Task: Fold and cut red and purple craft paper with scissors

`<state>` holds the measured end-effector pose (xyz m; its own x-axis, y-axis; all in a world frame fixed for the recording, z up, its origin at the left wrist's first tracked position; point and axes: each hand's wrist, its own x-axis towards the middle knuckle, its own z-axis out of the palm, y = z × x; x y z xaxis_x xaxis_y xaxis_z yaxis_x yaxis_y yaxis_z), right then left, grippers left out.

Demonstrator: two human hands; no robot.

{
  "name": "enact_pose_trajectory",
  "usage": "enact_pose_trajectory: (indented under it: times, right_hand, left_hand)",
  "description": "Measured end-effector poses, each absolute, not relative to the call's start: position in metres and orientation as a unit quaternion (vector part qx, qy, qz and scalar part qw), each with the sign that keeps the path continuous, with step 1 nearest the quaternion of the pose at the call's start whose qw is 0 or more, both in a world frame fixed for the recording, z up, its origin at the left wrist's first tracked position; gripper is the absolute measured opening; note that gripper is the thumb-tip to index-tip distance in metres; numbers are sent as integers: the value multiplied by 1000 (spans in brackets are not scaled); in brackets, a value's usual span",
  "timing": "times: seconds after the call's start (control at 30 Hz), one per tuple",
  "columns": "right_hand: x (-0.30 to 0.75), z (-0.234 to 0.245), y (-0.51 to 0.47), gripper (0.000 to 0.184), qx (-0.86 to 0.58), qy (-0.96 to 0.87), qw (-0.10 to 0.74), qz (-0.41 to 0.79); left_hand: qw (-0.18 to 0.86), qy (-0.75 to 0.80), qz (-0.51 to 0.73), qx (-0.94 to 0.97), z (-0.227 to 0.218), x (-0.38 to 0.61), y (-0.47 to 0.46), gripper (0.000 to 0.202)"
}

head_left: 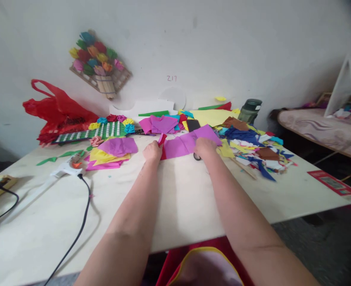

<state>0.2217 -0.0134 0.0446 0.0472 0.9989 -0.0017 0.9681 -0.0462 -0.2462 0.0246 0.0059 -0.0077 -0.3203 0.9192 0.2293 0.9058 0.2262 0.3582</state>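
A long strip of purple crepe paper (180,145) with crease lines lies across the table between my two hands. My left hand (152,152) is closed at its left end, gripping a piece of red paper (162,147) that overlaps the purple. At the other end, my right hand (205,148) is closed around scissors (197,157); one dark handle loop shows, and the blades are hidden. Left of my left hand sits a stack of purple, yellow and pink paper sheets (112,153). Beyond the strip are more purple sheets (162,124) and a dark phone (193,125).
Paper scraps (259,147) heap up at the right, with a green bottle (249,110) behind. At the left are paper flowers (111,119) by a green board, a red plastic bag (62,111), and a white device (70,167) with a black cable (87,202).
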Motion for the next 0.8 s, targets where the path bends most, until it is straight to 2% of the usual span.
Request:
enact_pose_trajectory:
  times: [0.17, 0.27, 0.67, 0.8]
  right_hand:
    - [233, 41, -17, 38, -745, -664, 16, 61]
    - [231, 36, -15, 43, -746, -662, 8, 66]
    - [244, 46, -17, 34, -754, -651, 77, 37]
    - [241, 48, -16, 32, -728, -661, 154, 99]
  left_hand:
    - [31, 782, 244, 572, -5, 21, 5, 33]
    - [37, 783, 255, 566, -4, 19, 5, 33]
    - [82, 768, 316, 550, -3, 15, 17, 35]
    - [90, 763, 324, 552, -2, 14, 20, 36]
